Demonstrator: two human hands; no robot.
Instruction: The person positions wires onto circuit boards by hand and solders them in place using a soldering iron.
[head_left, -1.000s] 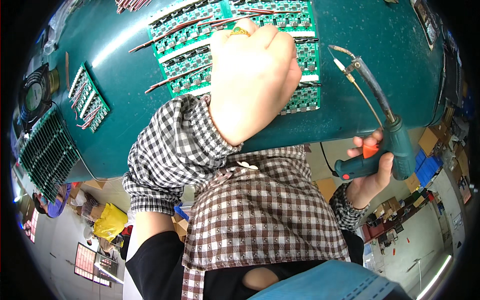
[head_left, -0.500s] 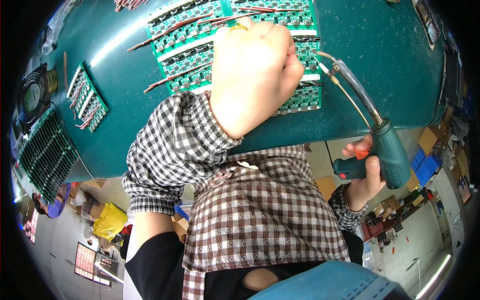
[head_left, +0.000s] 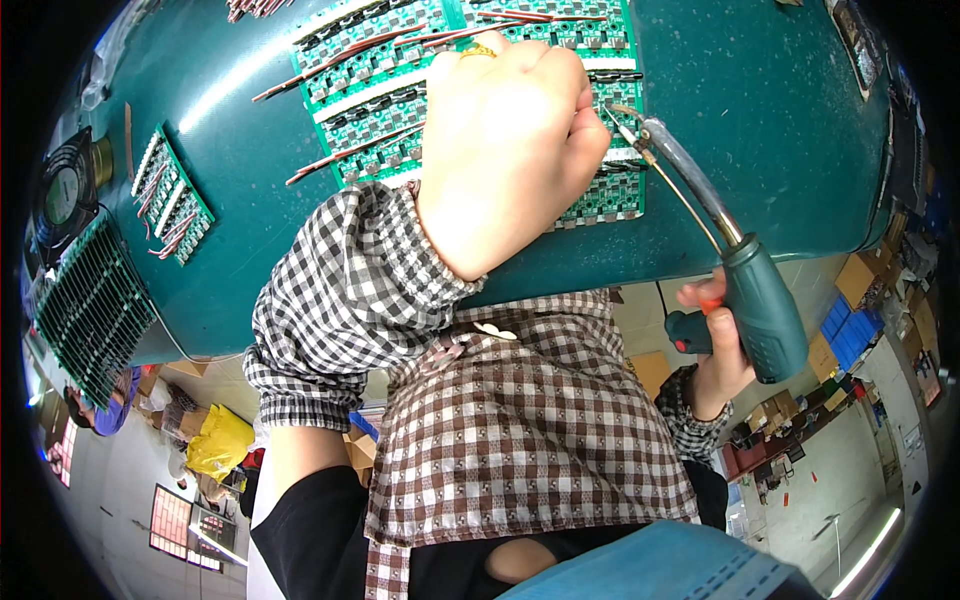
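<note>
My right hand [head_left: 728,345] grips a green soldering gun [head_left: 762,305], a finger at its red trigger. The gun's bent metal tip and the thin solder feed tube beside it reach over the right part of a panel of green circuit boards [head_left: 612,205]. Across that panel rests my left hand [head_left: 510,150], fingers curled and pressed together, a gold-coloured ring on one of them. Its fingertips are turned away, so whatever they pinch is hidden. Thin red, black and white wires [head_left: 335,72] lie over the boards to the left of this hand.
On the green work mat [head_left: 740,60], a smaller circuit board with wires [head_left: 172,195] lies at the left. Beyond it are a black fan [head_left: 68,190] and a dark grid-like stack of boards [head_left: 95,310]. More wires [head_left: 258,8] lie at the far left edge.
My right hand has moved the soldering gun left, bringing its tip from the panel's right edge in over the boards, nearer my left fingers. The left hand has barely moved.
</note>
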